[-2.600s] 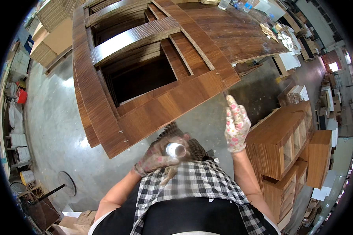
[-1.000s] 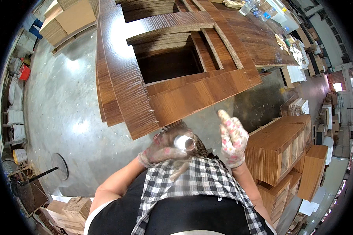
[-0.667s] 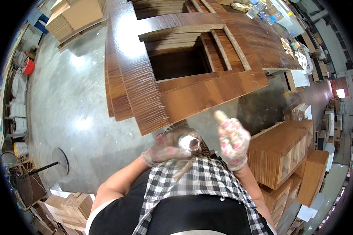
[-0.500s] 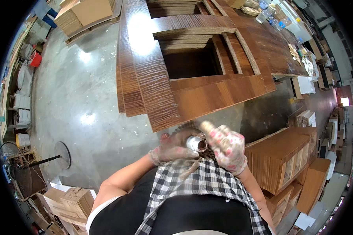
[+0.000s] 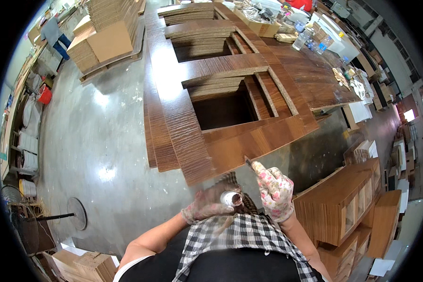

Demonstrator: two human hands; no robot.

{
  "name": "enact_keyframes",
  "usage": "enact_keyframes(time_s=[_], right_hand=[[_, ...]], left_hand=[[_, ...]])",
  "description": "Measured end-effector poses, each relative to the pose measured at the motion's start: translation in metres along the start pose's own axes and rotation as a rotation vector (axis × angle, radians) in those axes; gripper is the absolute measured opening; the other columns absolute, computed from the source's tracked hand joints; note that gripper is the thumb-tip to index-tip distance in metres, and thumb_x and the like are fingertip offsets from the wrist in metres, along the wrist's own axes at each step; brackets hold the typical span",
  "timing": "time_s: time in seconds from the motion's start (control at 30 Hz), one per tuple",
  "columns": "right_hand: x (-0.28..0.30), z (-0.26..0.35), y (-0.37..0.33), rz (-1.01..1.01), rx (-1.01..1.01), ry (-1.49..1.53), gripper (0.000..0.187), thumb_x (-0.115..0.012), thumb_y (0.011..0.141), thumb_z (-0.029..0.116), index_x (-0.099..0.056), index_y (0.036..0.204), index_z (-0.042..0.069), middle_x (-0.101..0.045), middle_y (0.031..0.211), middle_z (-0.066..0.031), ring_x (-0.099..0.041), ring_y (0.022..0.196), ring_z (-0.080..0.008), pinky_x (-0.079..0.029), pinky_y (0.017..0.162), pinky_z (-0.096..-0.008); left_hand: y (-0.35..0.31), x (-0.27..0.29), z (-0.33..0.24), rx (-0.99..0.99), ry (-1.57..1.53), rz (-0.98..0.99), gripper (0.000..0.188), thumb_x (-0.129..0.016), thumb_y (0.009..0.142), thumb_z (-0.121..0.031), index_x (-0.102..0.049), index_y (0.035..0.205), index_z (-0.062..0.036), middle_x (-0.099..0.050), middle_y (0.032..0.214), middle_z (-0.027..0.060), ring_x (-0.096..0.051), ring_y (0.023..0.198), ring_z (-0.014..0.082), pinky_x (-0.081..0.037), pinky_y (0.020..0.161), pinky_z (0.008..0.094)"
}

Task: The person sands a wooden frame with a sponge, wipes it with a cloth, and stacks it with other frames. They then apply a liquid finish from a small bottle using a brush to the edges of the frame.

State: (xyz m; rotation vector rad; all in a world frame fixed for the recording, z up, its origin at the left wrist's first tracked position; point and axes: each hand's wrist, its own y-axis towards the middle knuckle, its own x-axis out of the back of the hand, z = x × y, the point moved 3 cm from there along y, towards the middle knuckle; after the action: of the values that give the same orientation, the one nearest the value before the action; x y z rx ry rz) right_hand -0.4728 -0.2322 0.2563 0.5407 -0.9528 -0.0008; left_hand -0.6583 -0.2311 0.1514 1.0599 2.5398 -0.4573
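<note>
My left hand (image 5: 206, 203), in a soiled, patterned glove, is wrapped around a small white jar (image 5: 231, 198) in front of my checked apron (image 5: 258, 231). The jar is tilted, and dark brown material shows at its mouth. In a floral glove, my right hand (image 5: 273, 191) grips a small dark-tipped tool (image 5: 248, 161); the fingers hide most of it, so its exact kind cannot be made out. Its tip is at the near edge of the top brown wood-grain panel (image 5: 256, 146), a board with rectangular cut-outs; whether it touches the board cannot be told.
More panels lie stacked beneath, on a brown table (image 5: 331, 98) with bottles. A standing fan (image 5: 76, 214) is at left. Cardboard stacks (image 5: 109, 44) sit on a pallet at far left, where another person (image 5: 55, 37) stands. Brown cabinets (image 5: 336, 202) are close on my right.
My right hand has moved away from the jar's mouth toward the panel edge, bringing the tool's dark tip into sight. My left hand still holds the jar. The view has tilted up.
</note>
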Motion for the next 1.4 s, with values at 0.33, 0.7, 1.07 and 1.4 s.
enact_keyframes(time_s=[0.33, 0.7, 1.07, 1.4], right_hand=[[0.039, -0.089, -0.064, -0.26, -0.476, 0.23, 0.034, -0.054, 0.09, 0.001, -0.06, 0.123, 0.002, -0.06, 0.077, -0.0039, -0.051, 0.063, -0.0112, -0.041, 0.057, -0.0242], [0.115, -0.224, -0.116, -0.231, -0.569, 0.613, 0.032, -0.052, 0.098, 0.015, -0.056, 0.126, 0.001, -0.059, 0.07, -0.0013, -0.05, 0.059, -0.0044, -0.039, 0.051, -0.0185], [0.214, -0.343, -0.169, -0.401, -0.752, 0.839, 0.03, -0.048, 0.096, 0.008, -0.055, 0.124, -0.001, -0.059, 0.072, -0.0027, -0.05, 0.059, -0.0065, -0.038, 0.052, -0.0198], [0.249, -0.471, -0.123, -0.426, -0.756, 0.805, 0.019, -0.052, 0.095, 0.009, -0.058, 0.112, 0.003, -0.062, 0.075, -0.0048, -0.052, 0.059, -0.0062, -0.042, 0.051, -0.0189]], left_hand=[[0.049, -0.037, -0.011, 0.085, 0.06, 0.08, 0.064, -0.072, 0.079, -0.026, -0.048, 0.132, -0.0016, -0.055, 0.124, 0.0101, -0.052, 0.116, 0.0185, -0.04, 0.101, 0.0324], [0.194, -0.147, 0.0, -0.057, 0.365, 0.057, 0.05, -0.072, 0.081, -0.02, -0.051, 0.123, -0.0025, -0.059, 0.113, 0.0055, -0.058, 0.101, 0.0136, -0.047, 0.089, 0.0282], [0.358, -0.273, 0.032, -0.06, 0.197, 0.198, 0.056, -0.073, 0.082, -0.021, -0.047, 0.126, -0.0006, -0.059, 0.114, 0.0062, -0.059, 0.102, 0.0135, -0.049, 0.089, 0.0289], [0.528, -0.274, 0.022, -0.143, 0.152, 0.173, 0.055, -0.075, 0.08, -0.022, -0.051, 0.125, -0.0024, -0.059, 0.116, 0.0061, -0.057, 0.106, 0.0121, -0.048, 0.089, 0.029]])
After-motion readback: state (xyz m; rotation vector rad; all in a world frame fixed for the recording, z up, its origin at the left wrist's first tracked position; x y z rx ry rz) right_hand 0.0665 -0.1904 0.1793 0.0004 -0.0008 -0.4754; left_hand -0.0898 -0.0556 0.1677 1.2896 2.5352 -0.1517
